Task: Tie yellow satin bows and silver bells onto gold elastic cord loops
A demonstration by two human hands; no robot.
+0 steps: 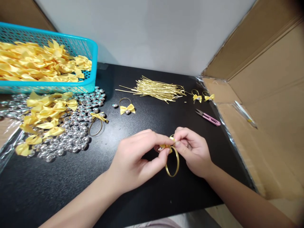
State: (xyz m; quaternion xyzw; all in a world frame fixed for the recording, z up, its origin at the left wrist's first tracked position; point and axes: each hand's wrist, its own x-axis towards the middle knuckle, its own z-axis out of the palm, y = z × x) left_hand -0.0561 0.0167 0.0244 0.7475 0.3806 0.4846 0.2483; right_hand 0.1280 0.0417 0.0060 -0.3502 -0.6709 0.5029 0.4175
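Note:
My left hand (pixel 142 158) pinches a yellow ribbon bow (pixel 170 150), mostly covered by the fingers. From the bow hangs a loop of gold twist tie (pixel 177 164). My right hand (pixel 193 152) is closed at the bow's right side, thumb and forefinger pressed together on the gold tie near the knot. A silver bead partly shows under the left fingers. Left of my hands lie a bow with a gold loop (pixel 96 126) and another finished-looking bow with a silver bell-like bead (pixel 127 109).
A turquoise basket (pixel 91 72) of yellow bows stands at the back left. Before it spread silver beads (pixel 78 133) and loose bows (pixel 45 115). Gold twist ties (pixel 156 89) lie at the back; pink thread snips (pixel 209 118) and two looped bows (pixel 197 97) at right. Cardboard (pixel 268 53) borders the table.

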